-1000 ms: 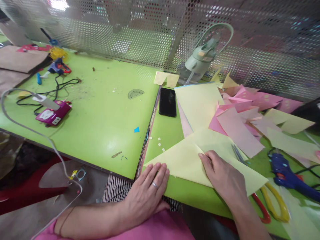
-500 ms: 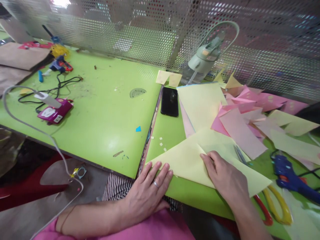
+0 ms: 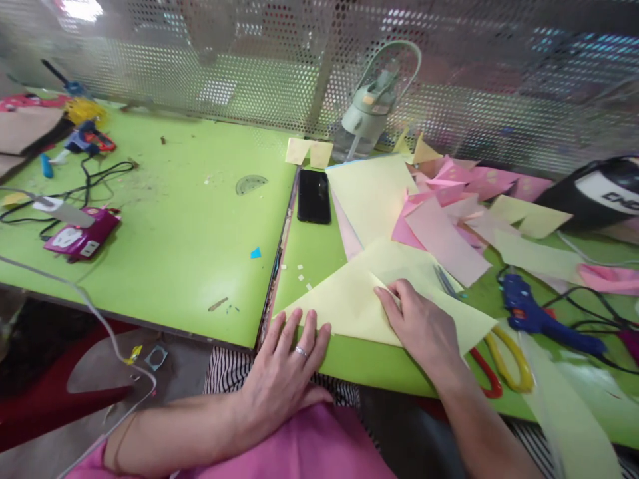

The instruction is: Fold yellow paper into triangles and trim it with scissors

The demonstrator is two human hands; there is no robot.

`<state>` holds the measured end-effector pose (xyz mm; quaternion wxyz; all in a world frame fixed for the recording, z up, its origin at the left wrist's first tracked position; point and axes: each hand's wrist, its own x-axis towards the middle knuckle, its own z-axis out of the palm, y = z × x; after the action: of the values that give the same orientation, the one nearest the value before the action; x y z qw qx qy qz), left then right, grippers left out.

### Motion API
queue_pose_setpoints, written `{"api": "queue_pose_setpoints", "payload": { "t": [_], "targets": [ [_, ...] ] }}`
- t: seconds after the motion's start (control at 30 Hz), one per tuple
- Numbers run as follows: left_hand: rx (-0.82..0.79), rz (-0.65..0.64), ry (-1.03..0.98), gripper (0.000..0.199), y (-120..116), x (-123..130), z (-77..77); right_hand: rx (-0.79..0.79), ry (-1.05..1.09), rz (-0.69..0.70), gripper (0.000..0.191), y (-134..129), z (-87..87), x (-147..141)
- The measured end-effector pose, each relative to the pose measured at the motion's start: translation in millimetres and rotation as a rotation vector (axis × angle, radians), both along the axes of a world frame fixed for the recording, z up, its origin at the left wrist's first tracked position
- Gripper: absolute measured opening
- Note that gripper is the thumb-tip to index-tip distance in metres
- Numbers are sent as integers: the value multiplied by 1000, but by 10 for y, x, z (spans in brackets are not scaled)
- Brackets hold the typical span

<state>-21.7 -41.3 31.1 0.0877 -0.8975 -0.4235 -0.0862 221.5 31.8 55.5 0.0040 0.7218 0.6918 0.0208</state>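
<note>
A pale yellow sheet of paper [image 3: 344,299], folded over at an angle, lies at the front edge of the green table. My left hand [image 3: 289,362], with a ring on one finger, has its fingers spread; their tips rest on the sheet's left corner and the table edge. On the folded part, my right hand [image 3: 424,326] pinches a flap of the sheet between thumb and curled fingers. Scissors with red and yellow handles [image 3: 514,362] lie partly beneath the sheet's right side, their blades showing above it.
A black phone [image 3: 314,196] and a green-lidded bottle [image 3: 367,116] stand or lie behind. Pink paper pieces [image 3: 449,243], a blue glue gun [image 3: 539,313] and a black cylinder [image 3: 589,189] are at right. A purple power socket [image 3: 82,233] and protractor [image 3: 251,184] are left.
The view has shifted to the right, so things on the table appear farther left and more of the black cylinder shows. Both hands stay in nearly the same places on the paper.
</note>
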Motion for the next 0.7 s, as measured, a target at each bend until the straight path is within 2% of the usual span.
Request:
{"api": "queue_pose_setpoints", "payload": {
  "t": [0.1, 0.17, 0.27, 0.37, 0.43, 0.5, 0.6, 0.7],
  "targets": [
    [-15, 5, 24, 95, -2, 28, 35, 90, 29, 32, 38, -21, -20, 24],
    [-18, 12, 42, 98, 3, 45, 55, 225, 62, 102, 41, -52, 3, 33],
    [-22, 24, 66, 101, 9, 69, 72, 442, 64, 267, 37, -170, 76, 3],
    [-36, 34, 76, 102, 6, 81, 70, 570, 27, 480, 36, -383, 113, -105],
    [-34, 32, 76, 102, 0, 80, 59, 567, 47, 653, 43, -534, 83, -202],
    [-15, 25, 70, 99, -5, 73, 44, 482, 112, 770, 44, -652, 12, -281],
    [12, 19, 62, 94, -9, 63, 19, 367, 118, 821, 54, -741, -118, -313],
    [12, 18, 61, 94, -13, 62, 3, 329, 85, 810, 62, -763, -220, -263]
  ]
}}
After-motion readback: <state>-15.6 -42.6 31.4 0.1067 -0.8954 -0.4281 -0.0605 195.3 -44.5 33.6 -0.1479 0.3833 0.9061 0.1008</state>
